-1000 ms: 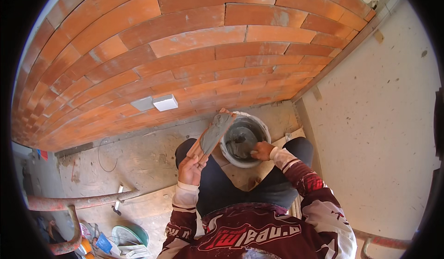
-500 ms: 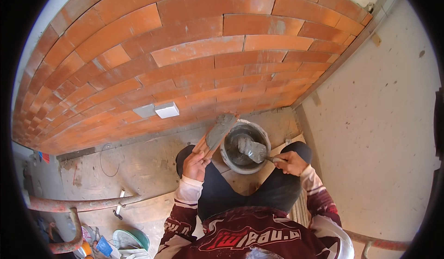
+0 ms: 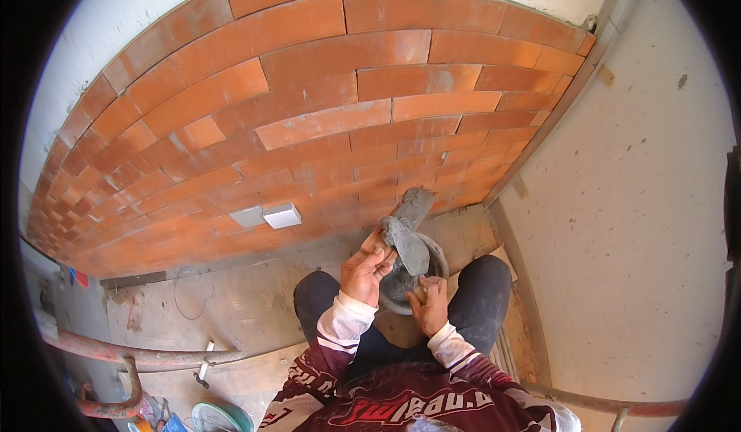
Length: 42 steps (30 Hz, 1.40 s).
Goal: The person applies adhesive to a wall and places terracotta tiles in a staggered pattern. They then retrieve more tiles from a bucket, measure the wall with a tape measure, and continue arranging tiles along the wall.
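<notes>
My left hand (image 3: 361,277) is closed round the near end of an orange brick tile (image 3: 376,240), which slants away toward the wall. Grey mortar (image 3: 417,203) covers the tile's far part. In my right hand (image 3: 429,308) is the handle of a trowel (image 3: 412,254); its blade, with mortar on it, lies over the tile's middle. Beneath both hands stands a round bucket (image 3: 442,260) with grey mortar inside, partly hidden by the trowel and my hands. It sits between my knees.
Ahead rises a wall of orange brick tiles (image 3: 309,61), with a white box (image 3: 282,216) low on it. A pale wall (image 3: 617,223) closes the right side. Rusty metal rails (image 3: 154,347) stand at lower left, near a green basin (image 3: 224,416). Boards (image 3: 247,254) lie underfoot.
The trowel has come up out of the bucket and leftward onto the brick tile. My left hand has shifted right with the tile, now over the bucket. The view has tilted upward.
</notes>
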Tool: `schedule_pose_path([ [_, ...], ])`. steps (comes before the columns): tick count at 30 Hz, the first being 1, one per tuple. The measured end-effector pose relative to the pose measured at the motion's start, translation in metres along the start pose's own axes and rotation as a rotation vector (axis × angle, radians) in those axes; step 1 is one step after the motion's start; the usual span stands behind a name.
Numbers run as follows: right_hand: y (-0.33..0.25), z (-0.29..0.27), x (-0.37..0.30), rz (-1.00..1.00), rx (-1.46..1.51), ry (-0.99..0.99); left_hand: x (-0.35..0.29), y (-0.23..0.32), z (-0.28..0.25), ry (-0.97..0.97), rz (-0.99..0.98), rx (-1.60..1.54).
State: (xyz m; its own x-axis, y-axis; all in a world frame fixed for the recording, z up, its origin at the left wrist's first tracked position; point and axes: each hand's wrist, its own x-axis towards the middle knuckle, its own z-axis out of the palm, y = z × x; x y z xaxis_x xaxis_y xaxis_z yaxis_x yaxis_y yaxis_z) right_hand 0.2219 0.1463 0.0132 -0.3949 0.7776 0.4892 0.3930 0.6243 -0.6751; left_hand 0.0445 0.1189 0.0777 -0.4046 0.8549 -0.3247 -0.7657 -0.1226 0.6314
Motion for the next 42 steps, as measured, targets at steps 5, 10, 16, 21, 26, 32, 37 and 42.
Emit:
schedule_pose_path([
  [5,0.003,-0.001,-0.008,0.005,-0.070,-0.032,-0.002,0.012,0.003,-0.021,-0.058,0.034],
  [10,0.008,-0.022,-0.023,-0.029,-0.117,-0.106,0.002,0.016,-0.010,-0.053,-0.074,0.031],
  [16,0.006,-0.063,-0.036,0.037,-0.026,-0.187,-0.004,0.027,-0.019,-0.048,0.024,0.124],
  [21,0.003,-0.078,0.007,0.151,0.096,-0.138,-0.008,0.025,-0.040,-0.085,0.115,0.231],
  [26,0.001,-0.105,0.072,0.067,-0.219,-0.185,-0.015,0.020,-0.058,-0.136,0.155,0.314],
  [32,0.018,-0.125,0.105,-0.116,-0.558,-0.298,-0.020,0.010,-0.084,-0.129,0.111,0.469],
  [37,0.048,-0.137,0.118,-0.164,-0.640,-0.424,-0.025,0.012,-0.101,-0.161,0.069,0.543],
  [42,0.057,-0.139,0.120,-0.245,-0.545,-0.537,-0.029,0.019,-0.100,-0.184,0.045,0.591],
])
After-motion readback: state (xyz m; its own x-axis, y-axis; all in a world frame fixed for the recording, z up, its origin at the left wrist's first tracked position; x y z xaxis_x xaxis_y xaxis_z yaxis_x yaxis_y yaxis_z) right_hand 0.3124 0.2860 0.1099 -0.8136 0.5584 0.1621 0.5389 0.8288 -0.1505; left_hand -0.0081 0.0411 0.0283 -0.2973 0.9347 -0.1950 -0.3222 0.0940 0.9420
